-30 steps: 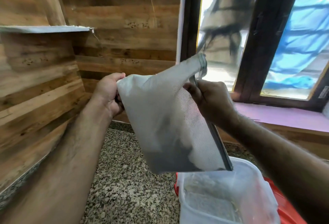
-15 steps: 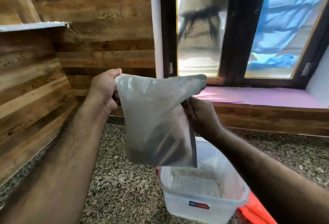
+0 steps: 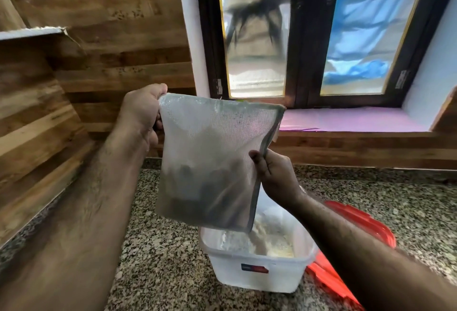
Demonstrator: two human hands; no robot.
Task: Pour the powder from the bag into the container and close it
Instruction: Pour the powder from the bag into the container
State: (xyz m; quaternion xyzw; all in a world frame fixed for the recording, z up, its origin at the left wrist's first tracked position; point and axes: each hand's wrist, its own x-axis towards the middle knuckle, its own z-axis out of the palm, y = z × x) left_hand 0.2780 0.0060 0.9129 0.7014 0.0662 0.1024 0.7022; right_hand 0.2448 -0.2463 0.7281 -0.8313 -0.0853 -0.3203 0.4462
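Translucent grey mesh-textured plastic bag: held in the air above the counter, long axis near vertical and slightly tilted, lower right corner pointing down into the container. Dark shadowed mass in its lower half.

Left hand: closed, pinching the bag's upper left corner.

Right hand: closed, thumb and fingers gripping the bag's zip-trimmed right edge at mid-height.

Clear rectangular plastic container: open, directly under the bag, standing on the speckled granite counter, with pale powder inside and a small red-and-blue label on the near wall.

Red plastic lid: lying on the counter touching the container's right side, partly hidden by the right forearm.

Behind: wood-panelled wall, dark-framed window, pink sill.
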